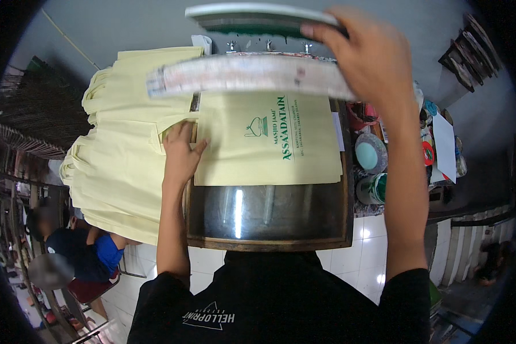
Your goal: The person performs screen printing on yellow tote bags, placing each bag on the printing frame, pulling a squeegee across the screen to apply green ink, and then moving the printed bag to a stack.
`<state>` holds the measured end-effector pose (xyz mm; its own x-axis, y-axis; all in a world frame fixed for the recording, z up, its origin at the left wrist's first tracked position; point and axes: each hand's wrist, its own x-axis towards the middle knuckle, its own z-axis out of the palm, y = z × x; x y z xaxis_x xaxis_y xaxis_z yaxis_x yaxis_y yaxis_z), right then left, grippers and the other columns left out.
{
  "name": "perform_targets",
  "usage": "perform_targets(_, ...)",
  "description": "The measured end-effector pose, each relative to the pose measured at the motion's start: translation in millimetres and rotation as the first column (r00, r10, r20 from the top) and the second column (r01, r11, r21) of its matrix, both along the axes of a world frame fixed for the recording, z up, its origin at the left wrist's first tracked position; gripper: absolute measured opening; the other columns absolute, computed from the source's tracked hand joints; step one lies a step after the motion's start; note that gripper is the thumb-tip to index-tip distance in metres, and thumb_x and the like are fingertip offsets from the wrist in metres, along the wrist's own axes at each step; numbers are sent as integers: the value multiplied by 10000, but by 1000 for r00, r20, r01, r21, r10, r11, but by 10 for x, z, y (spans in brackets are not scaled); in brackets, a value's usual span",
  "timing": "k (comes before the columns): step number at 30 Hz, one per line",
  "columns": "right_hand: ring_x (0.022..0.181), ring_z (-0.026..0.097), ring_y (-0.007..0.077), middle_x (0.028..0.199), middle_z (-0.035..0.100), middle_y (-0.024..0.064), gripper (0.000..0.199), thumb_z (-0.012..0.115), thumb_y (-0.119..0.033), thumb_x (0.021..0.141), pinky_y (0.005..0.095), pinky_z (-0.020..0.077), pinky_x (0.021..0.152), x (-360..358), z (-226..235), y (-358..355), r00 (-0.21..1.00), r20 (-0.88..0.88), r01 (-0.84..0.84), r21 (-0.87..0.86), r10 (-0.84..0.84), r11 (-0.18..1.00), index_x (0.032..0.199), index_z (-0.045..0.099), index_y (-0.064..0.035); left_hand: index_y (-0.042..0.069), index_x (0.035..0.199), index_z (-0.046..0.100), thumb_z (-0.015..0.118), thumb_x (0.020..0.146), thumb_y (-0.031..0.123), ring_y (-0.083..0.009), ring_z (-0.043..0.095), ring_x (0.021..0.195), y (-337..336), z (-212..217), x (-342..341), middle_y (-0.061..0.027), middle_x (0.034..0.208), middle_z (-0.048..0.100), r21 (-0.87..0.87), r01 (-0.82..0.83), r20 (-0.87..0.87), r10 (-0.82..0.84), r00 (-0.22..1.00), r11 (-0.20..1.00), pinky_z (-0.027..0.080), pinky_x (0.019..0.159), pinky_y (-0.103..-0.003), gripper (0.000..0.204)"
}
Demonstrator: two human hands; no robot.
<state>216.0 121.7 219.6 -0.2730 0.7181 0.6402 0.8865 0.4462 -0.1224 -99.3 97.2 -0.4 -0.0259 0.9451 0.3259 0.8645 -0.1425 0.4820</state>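
Printed bag (269,140): pale yellow cloth, green mosque emblem and green lettering on it, lying flat on the print platen (269,221). It covers the far part of the platen; the near part is bare, dark and glossy with light streaks, wood-edged frame round it.

Left hand (182,153): on the bag's left edge, fingers spread and flat, thumb pointing toward the bag. Pressing or pinching the edge; can't tell which from this angle.

Right hand (372,60): above the bag's far right corner, closed over the rim of the raised screen frame (249,77). Frame is tilted up off the bag, its pale underside facing the camera, hovering over the bag's far edge. Not touching the bag.

Squeegee (258,18): flat tool with a green edge, just beyond the frame, above the bag's far side. Right fingertips overlap its right end; grip on it unclear.

Stack of blank bags (120,155): same pale yellow, left of the printed bag, draped over the platen's left side and hanging down. Touches the printed bag's left edge under the left hand.

Ink tubs (371,153): right of the bag, just past the platen's right edge, one round with a pale blue top, one green and white nearer.

Seated person (77,243): well left of and below the bag, dark top, blue sleeve.
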Motion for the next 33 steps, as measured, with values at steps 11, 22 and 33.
perform_targets(11, 876, 699, 413, 914, 731, 258, 411, 717, -375, 886, 482, 533, 819, 120, 527, 790, 999, 9, 53, 30, -53, 998, 978, 758, 23, 50, 857, 713, 840, 769, 337, -307, 582, 1024, 347, -397, -452, -93, 942, 692, -323, 59, -121, -103, 987, 944, 300, 990, -464, 326)
perform_targets(22, 896, 714, 395, 970, 740, 268, 416, 739, -359, 889, 471, 546, 846, 221, 657, 973, 997, -39, 60, -95, -64, 994, 1025, 767, 33, -17, 902, 714, 791, 847, 158, -322, 681, 1104, 247, 604, -1488, -187, 1154, 721, -247, -30, 261, 96, 960, 969, 514, 944, -371, 199)
perform_targets(33, 976, 714, 379, 1050, 743, 249, 426, 751, -355, 875, 453, 542, 898, 272, 673, 1080, 1000, 3, -24, 26, 24, 999, 1082, 771, 17, 66, 1375, 589, 747, 907, 341, -425, 612, 1199, 800, -212, -185, -258, 1253, 662, -28, -15, 85, 17, 996, 999, 466, 1042, -475, 566)
